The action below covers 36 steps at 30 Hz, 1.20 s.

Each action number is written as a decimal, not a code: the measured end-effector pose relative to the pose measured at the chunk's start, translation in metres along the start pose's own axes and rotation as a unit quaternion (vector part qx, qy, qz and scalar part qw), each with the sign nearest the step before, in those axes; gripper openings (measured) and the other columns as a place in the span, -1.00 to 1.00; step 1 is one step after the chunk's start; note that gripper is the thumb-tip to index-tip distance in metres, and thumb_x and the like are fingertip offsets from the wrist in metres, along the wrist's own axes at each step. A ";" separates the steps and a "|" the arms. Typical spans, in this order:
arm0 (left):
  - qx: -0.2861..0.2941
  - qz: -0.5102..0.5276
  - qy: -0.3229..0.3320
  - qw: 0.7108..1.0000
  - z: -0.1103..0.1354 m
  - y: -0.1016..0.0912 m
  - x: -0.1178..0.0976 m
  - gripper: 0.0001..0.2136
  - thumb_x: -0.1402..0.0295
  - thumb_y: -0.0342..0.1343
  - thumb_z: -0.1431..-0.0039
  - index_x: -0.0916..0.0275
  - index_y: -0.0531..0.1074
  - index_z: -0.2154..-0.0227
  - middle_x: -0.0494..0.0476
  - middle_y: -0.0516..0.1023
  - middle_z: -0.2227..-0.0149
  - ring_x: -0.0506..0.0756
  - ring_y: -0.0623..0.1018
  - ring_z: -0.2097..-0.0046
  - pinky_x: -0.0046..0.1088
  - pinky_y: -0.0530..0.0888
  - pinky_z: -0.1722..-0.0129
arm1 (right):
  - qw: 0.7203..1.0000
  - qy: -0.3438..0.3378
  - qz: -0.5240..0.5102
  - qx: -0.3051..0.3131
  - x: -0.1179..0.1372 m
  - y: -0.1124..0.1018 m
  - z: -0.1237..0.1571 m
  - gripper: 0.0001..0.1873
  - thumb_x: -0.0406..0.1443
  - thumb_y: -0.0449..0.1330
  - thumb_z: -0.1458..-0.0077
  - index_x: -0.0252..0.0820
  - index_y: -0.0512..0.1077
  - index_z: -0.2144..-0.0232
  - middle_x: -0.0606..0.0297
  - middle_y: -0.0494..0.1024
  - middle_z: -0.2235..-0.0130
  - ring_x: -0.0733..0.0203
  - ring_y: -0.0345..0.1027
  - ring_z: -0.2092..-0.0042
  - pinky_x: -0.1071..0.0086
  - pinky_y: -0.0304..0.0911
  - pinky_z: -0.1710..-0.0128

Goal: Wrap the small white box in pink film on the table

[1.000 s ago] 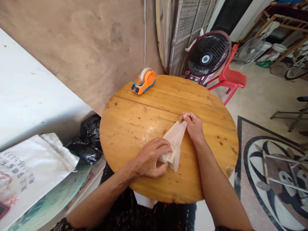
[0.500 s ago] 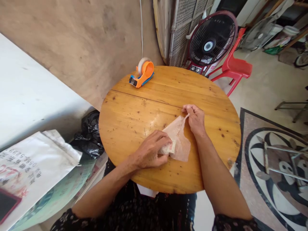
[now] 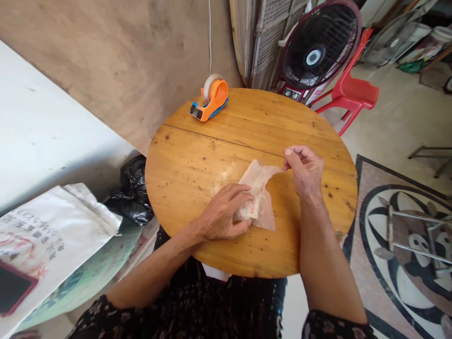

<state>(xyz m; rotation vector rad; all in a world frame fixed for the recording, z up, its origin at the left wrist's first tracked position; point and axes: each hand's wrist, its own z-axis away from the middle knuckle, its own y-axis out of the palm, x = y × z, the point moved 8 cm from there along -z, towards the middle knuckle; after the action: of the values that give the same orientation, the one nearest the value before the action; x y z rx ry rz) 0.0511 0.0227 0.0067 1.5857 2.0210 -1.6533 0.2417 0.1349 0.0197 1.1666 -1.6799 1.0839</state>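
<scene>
Whitish block [image 3: 253,208], crumpled translucent wrap [image 3: 257,176]

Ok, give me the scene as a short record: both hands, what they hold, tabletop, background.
left hand: holding small whitish packet with red print, on round wooden table
right hand: pinching a drawn-out corner of thin, translucent pinkish film
film and packet: touching; whether attached, cannot tell
tabletop: orange-and-blue tape dispenser, far left edge
background: black fan with dark-red rim, red plastic chair

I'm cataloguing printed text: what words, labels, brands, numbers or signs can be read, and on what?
"0566-5299", as best I can read it: white sack.
Chinese characters on the same sack: too blurred to read surely.
Red print on the packet in the left hand: too small to read.
Fan panel markings: too small.
</scene>
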 end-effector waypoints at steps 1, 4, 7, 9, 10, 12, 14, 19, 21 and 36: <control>-0.003 0.003 0.001 1.000 0.000 0.000 0.000 -0.57 0.35 0.16 0.00 0.25 0.32 0.02 0.30 0.38 -0.08 0.22 0.38 -0.10 -0.17 0.36 -0.11 | 1.000 0.004 0.008 0.017 0.001 0.003 0.002 -0.80 -0.15 0.22 -0.02 -0.15 0.40 0.48 0.42 0.35 0.58 0.36 0.18 0.57 0.42 0.15 0.53; -0.008 0.010 0.001 1.000 0.000 0.000 0.001 -0.54 0.29 0.17 -0.04 0.26 0.30 -0.03 0.31 0.39 -0.07 0.21 0.39 -0.10 -0.18 0.37 -0.10 | 0.996 0.023 0.037 0.081 0.001 0.015 0.007 -0.77 -0.12 0.24 0.00 -0.17 0.43 0.47 0.39 0.39 0.54 0.35 0.19 0.53 0.43 0.14 0.51; -0.016 0.013 -0.002 1.000 -0.001 -0.001 0.002 -0.54 0.28 0.18 -0.06 0.26 0.31 -0.03 0.31 0.39 -0.06 0.20 0.40 -0.08 -0.18 0.38 -0.09 | 0.984 0.037 0.078 0.157 0.001 0.026 0.013 -0.73 -0.11 0.24 0.01 -0.21 0.46 0.44 0.35 0.43 0.50 0.34 0.21 0.49 0.43 0.13 0.48; -0.035 0.017 -0.009 0.999 -0.001 -0.004 0.003 -0.55 0.28 0.19 -0.06 0.26 0.32 -0.02 0.31 0.39 -0.06 0.20 0.40 -0.09 -0.18 0.38 -0.10 | 0.974 0.038 0.106 0.198 0.001 0.030 0.016 -0.72 -0.10 0.24 0.00 -0.23 0.46 0.44 0.35 0.42 0.50 0.34 0.20 0.48 0.44 0.09 0.49; -0.050 0.019 -0.014 0.998 0.000 -0.007 0.003 -0.57 0.29 0.19 -0.07 0.25 0.33 -0.01 0.31 0.39 -0.06 0.20 0.40 -0.09 -0.18 0.38 -0.09 | 0.969 0.038 0.117 0.215 0.001 0.031 0.018 -0.72 -0.10 0.23 -0.01 -0.24 0.46 0.45 0.35 0.42 0.50 0.35 0.18 0.49 0.44 0.08 0.50; -0.088 0.020 -0.026 0.996 0.000 -0.014 0.005 -0.61 0.32 0.17 -0.08 0.24 0.34 0.01 0.28 0.42 -0.02 0.19 0.42 -0.06 -0.21 0.40 -0.06 | 0.959 0.041 0.135 0.244 -0.002 0.033 0.021 -0.70 -0.10 0.20 -0.03 -0.24 0.45 0.48 0.37 0.38 0.53 0.37 0.15 0.50 0.45 0.04 0.52; -0.130 0.015 -0.047 0.990 0.001 -0.021 0.009 -0.67 0.36 0.15 -0.08 0.24 0.36 0.06 0.23 0.46 0.08 0.15 0.46 0.03 -0.26 0.44 0.02 | 0.946 0.046 0.152 0.283 -0.007 0.035 0.024 -0.67 -0.10 0.15 -0.07 -0.23 0.41 0.55 0.40 0.32 0.57 0.38 0.11 0.53 0.45 -0.01 0.54; -0.193 0.015 -0.132 0.972 0.009 -0.030 0.027 -0.69 0.41 0.09 -0.06 0.25 0.37 0.08 0.14 0.45 0.24 0.08 0.47 0.19 -0.38 0.44 0.20 | 0.905 0.072 0.179 0.378 -0.026 0.044 0.034 -0.66 -0.14 0.07 -0.11 -0.21 0.40 0.59 0.38 0.37 0.60 0.35 0.17 0.54 0.45 0.02 0.53; -0.197 0.019 -0.173 0.965 0.013 -0.030 0.037 -0.67 0.44 0.07 -0.06 0.25 0.37 0.07 0.13 0.43 0.24 0.07 0.46 0.18 -0.39 0.44 0.19 | 0.903 0.083 0.178 0.382 -0.030 0.045 0.035 -0.70 -0.15 0.08 -0.08 -0.21 0.44 0.54 0.37 0.41 0.58 0.33 0.22 0.53 0.45 0.07 0.52; -0.180 -0.142 -0.105 0.968 0.022 -0.062 -0.006 -0.75 0.50 0.01 -0.14 0.21 0.41 0.11 0.20 0.43 -0.02 0.18 0.37 -0.13 -0.12 0.31 -0.15 | 0.919 0.049 0.173 0.351 -0.032 0.046 0.030 -0.76 -0.18 0.11 -0.01 -0.22 0.46 0.51 0.38 0.43 0.58 0.33 0.26 0.54 0.48 0.08 0.56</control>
<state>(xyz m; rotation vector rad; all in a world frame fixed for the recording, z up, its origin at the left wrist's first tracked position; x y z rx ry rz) -0.0027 0.0100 0.0429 0.9996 2.3446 -1.3512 0.2018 0.1249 -0.0281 1.2221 -1.4810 2.0492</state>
